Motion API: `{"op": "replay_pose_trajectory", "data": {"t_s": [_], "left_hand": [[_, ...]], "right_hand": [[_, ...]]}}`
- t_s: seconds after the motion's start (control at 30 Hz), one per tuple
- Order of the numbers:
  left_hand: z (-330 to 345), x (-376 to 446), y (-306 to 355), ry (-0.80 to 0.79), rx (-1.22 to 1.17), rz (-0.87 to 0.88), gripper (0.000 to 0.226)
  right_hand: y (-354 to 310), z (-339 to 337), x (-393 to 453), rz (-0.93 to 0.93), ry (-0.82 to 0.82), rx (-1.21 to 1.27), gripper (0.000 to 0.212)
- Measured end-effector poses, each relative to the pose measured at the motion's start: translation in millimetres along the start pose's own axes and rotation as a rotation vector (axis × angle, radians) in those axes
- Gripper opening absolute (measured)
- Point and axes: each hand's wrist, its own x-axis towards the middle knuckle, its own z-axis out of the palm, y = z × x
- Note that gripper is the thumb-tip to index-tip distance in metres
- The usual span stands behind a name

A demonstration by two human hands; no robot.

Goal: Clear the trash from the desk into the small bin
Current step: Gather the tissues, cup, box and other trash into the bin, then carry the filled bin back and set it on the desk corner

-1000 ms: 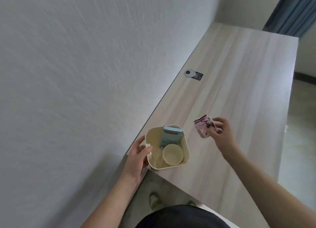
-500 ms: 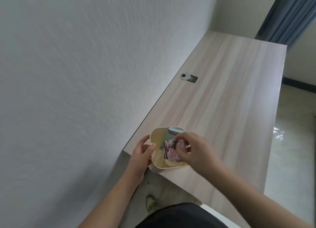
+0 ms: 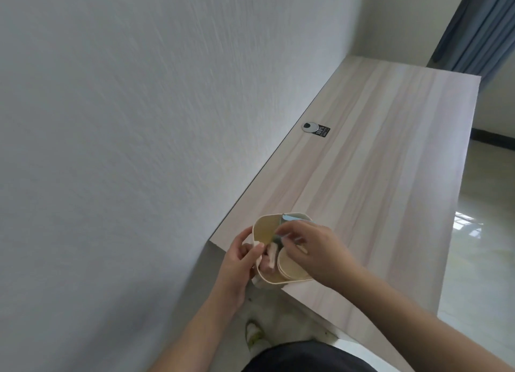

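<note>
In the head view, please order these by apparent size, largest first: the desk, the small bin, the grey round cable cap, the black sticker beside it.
1. desk
2. small bin
3. and 4. grey round cable cap and black sticker: these look nearly alike, so I do not rank them. Both lie farther from the camera than the bin.

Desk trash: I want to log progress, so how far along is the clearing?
Nearly done. The bin already holds a blue box, a paper cup and a pink wrapper. The left hand grips the bin's rim; the right hand is over its opening. The desk shows no loose trash, only a cable grommet and a sticker.
</note>
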Motion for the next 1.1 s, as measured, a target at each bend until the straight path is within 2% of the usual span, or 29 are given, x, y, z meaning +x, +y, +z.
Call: {"op": "replay_pose_trajectory", "data": {"t_s": [0.1, 0.2, 0.27, 0.37, 0.47, 0.5, 0.6, 0.77, 0.9, 1.1], "left_hand": [[4.7, -5.4, 0.2, -0.002, 0.027, -0.010, 0.044], [9.0, -10.4, 0.8, -0.013, 0.023, -0.031, 0.044], [11.9, -14.0, 3.0, -0.033, 0.007, -0.034, 0.047], [15.8, -17.5, 7.1, -0.075, 0.000, -0.023, 0.054], [19.7, -19.4, 10.8, -0.135, 0.000, -0.012, 0.054], [20.2, -19.9, 12.3, -0.161, -0.003, -0.006, 0.053], [17.4, -21.1, 20.3, -0.250, 0.016, 0.008, 0.051], [9.5, -32.0, 42.8, -0.431, 0.081, 0.025, 0.047], [3.4, -37.6, 52.7, -0.494, 0.094, 0.020, 0.050], [8.6, -40.2, 70.0, -0.682, 0.154, 0.022, 0.045]], "right_hand": [[12.9, -31.5, -21.6, -0.068, 0.076, 0.035, 0.016], [41.2, -54.9, -41.7, -0.048, 0.225, 0.037, 0.026], [58.2, -64.0, -55.0, 0.003, 0.268, 0.012, 0.034], [74.9, -66.8, -72.9, 0.099, 0.294, -0.025, 0.040], [80.4, -64.3, -87.8, 0.227, 0.226, -0.008, 0.034], [79.5, -62.4, -92.6, 0.254, 0.171, 0.003, 0.039], [71.3, -52.1, -104.0, 0.302, 0.050, 0.058, 0.071], [50.7, -18.5, -111.8, 0.288, 0.009, 0.213, 0.112], [31.1, -3.1, -115.1, 0.209, 0.031, 0.316, 0.126], [5.9, -5.0, -128.1, 0.182, 0.182, 0.239, 0.132]]}}
